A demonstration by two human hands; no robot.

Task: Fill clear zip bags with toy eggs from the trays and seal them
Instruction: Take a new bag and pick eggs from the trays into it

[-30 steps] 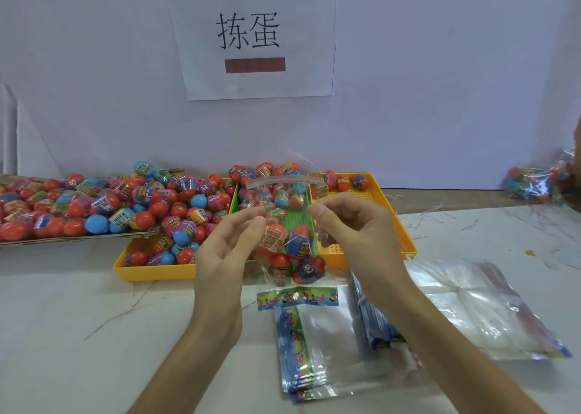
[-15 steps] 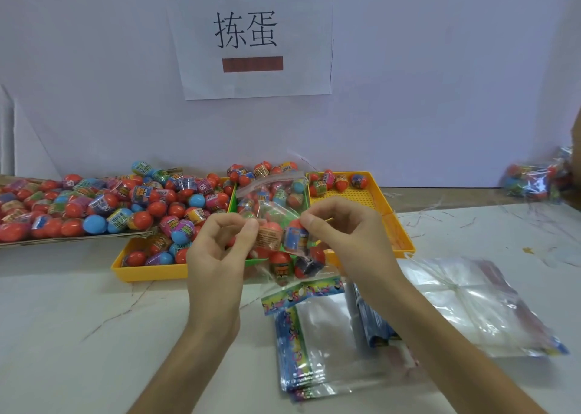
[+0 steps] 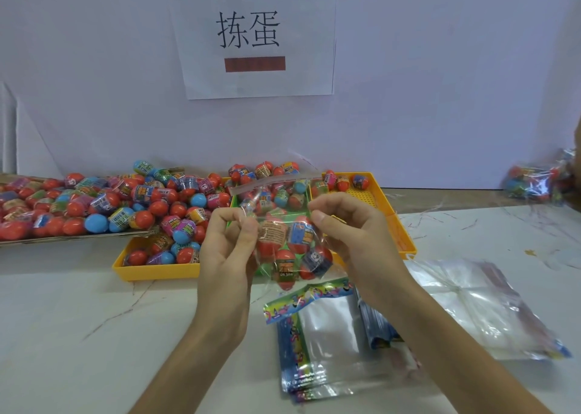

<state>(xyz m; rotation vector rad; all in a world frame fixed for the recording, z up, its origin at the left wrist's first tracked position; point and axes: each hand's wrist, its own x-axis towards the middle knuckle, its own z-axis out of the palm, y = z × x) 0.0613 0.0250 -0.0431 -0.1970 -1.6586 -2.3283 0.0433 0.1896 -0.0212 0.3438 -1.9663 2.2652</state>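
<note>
A clear zip bag (image 3: 284, 224) holding several red and blue toy eggs hangs between my hands above the table. My left hand (image 3: 231, 250) pinches its left edge, and my right hand (image 3: 349, 231) pinches its right edge below the zip strip. The strip stands up above my fingers. Behind the bag, loose toy eggs (image 3: 176, 212) fill a yellow tray (image 3: 157, 270) and a flat tray (image 3: 75, 239) at the left. Another yellow tray (image 3: 396, 221) at the right holds a few eggs.
A stack of empty zip bags with colourful borders (image 3: 317, 344) lies on the white table right below my hands. More clear bags (image 3: 478, 306) lie to the right. A filled bag (image 3: 534, 182) sits at the far right by the wall. A paper sign hangs on the wall.
The bag has stayed between my hands. Both hands slid down from the zip strip a second ago to grip the bag's sides lower, closer to the eggs.
</note>
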